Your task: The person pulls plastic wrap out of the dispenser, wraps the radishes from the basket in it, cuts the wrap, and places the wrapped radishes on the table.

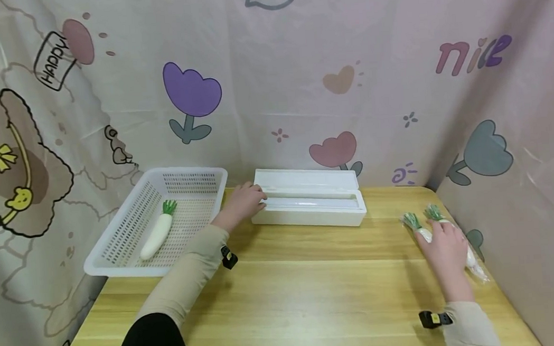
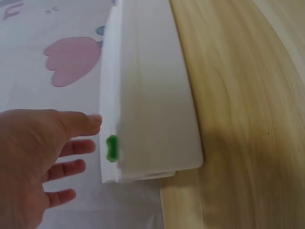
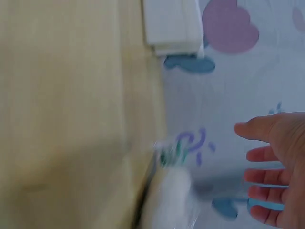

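Observation:
My left hand reaches to the left end of a long white cling-film box, whose lid is raised. In the left wrist view the thumb and fingers stand spread beside the box, near a small green tab on its edge. My right hand is over two white radishes in clear wrap at the table's right edge. Green leaf stubs show past its fingers. In the right wrist view its fingers are spread and apart from a blurred wrapped radish.
A white plastic basket with slotted walls stands at the left, holding one unwrapped white radish with green stubs. The wooden table ends at a printed curtain behind and at the right.

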Demonstrator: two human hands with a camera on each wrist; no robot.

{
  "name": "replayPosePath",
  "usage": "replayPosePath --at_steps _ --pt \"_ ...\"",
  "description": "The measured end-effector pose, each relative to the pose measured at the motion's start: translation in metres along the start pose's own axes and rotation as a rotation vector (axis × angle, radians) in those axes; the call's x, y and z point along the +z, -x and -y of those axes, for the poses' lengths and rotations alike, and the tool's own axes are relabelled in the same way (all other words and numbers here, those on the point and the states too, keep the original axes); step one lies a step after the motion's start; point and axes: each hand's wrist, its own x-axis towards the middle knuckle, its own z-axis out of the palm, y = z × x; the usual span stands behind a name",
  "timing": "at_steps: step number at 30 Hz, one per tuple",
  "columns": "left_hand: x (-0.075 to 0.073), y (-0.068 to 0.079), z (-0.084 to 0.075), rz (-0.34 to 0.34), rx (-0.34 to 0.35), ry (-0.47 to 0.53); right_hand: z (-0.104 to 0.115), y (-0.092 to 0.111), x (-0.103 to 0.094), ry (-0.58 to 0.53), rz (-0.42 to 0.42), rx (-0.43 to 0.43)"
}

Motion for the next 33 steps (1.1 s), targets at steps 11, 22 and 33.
replayPosePath --at_steps 11,22,33 --pt "0.017 -0.018 0.004 0.025 0.034 0.013 0.059 -0.037 0.012 -0.034 -0.086 -0.207" --pt "0.028 -0.026 0.01 0.017 0.062 0.107 0.089 -0.06 0.04 -0.032 -0.017 -0.36" --pt "0.029 -0.028 0.009 0.01 0.047 0.116 0.111 -0.076 0.064 -0.067 0.12 -0.534"
